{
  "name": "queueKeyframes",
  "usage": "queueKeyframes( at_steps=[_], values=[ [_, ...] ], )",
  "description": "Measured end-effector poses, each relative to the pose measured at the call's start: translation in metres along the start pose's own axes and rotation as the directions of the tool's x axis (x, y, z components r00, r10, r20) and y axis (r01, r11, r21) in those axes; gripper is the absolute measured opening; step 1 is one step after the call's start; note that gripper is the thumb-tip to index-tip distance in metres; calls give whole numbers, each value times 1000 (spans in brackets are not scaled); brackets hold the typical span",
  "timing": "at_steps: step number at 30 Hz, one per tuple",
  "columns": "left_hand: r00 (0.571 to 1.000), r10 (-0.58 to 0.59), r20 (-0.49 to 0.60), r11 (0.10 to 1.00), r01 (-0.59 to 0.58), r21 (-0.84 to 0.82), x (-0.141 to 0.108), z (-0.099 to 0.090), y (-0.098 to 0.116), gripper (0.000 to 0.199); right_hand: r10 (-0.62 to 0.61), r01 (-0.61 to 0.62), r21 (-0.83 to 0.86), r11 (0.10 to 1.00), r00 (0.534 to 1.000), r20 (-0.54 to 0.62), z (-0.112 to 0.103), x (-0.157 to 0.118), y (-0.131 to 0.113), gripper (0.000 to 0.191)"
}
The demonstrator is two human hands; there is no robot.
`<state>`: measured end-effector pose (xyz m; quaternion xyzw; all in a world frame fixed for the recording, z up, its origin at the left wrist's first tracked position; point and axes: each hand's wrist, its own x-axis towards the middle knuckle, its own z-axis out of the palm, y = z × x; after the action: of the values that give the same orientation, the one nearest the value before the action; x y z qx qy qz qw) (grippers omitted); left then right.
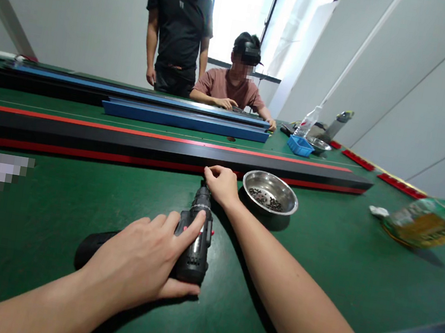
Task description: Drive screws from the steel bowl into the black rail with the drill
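A black cordless drill [196, 241] lies on its side on the green table, its chuck pointing away from me. My left hand [145, 250] is wrapped over the drill's body and grip. Just beyond the chuck, my right hand [222, 184] has its fingers pinched together close to the drill's tip and the near side of a long black bar with red edges [166, 149]. Whatever is between those fingertips is too small to make out. Right of that hand stands a steel bowl [291, 206] holding many small dark screws.
Blue metal profiles [183, 120] lie beyond the bar. A blue basket [300, 146], a plastic bottle [308, 121] and another bowl [319, 145] stand back right; a green-lidded container [429, 222] is at right. Two people [179, 30] are across the table, one seated [235, 87].
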<state>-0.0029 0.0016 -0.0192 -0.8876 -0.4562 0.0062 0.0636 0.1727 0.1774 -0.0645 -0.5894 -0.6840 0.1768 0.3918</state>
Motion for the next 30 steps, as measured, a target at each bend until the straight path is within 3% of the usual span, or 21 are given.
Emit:
queueKeyframes(
  at_steps=[23,30],
  values=[
    [1000,-5,10,1000,5,-6,1,-3,1,101,28,-28,7,1000,1000,-6,-2,-3,-3,33],
    [1000,2,3,1000,-2,-4,0,-2,1,101,-30,31,86,996,999,-11,-2,-5,-1,34]
  ],
)
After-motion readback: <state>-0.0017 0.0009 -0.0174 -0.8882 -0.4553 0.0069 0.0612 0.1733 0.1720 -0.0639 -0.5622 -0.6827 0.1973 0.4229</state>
